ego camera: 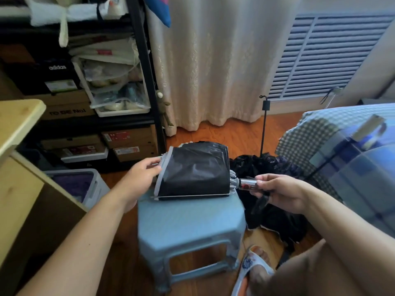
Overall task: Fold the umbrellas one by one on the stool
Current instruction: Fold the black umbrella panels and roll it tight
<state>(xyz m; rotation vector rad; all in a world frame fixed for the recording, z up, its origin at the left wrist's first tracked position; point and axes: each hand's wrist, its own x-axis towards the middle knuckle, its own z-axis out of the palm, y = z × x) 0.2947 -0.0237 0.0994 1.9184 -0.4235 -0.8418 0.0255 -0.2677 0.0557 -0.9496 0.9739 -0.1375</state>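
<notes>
Crosswise on the far edge of the pale blue moulded plastic stool [190,221] lies a collapsed black umbrella with a grey-trimmed, crinkled fabric canopy [193,171], its thin metal ribs bunched and showing at both ends. The right hand [280,192] is clenched around the umbrella's short clear plastic handle [248,184], which sticks out past the stool's right side; the canopy stretches away to the left of that grip. The left hand [140,178] pinches the grey-edged rim of the canopy at its left end, fingers curled over the rib tips, so the umbrella spans between the two hands.

Three umbrellas are in view. A second one, of glossy black wrinkled fabric [275,212], is heaped on the wooden floor [230,133] just right of the stool, with a thin dark shaft rising from it. A third, of blue checked cloth [350,167], lies open on the far right. One stool stands there. A foot in a white patterned slipper [250,268] rests near the stool's front right leg. Black metal shelving stacked with cardboard shoe boxes [128,137] stands behind.
</notes>
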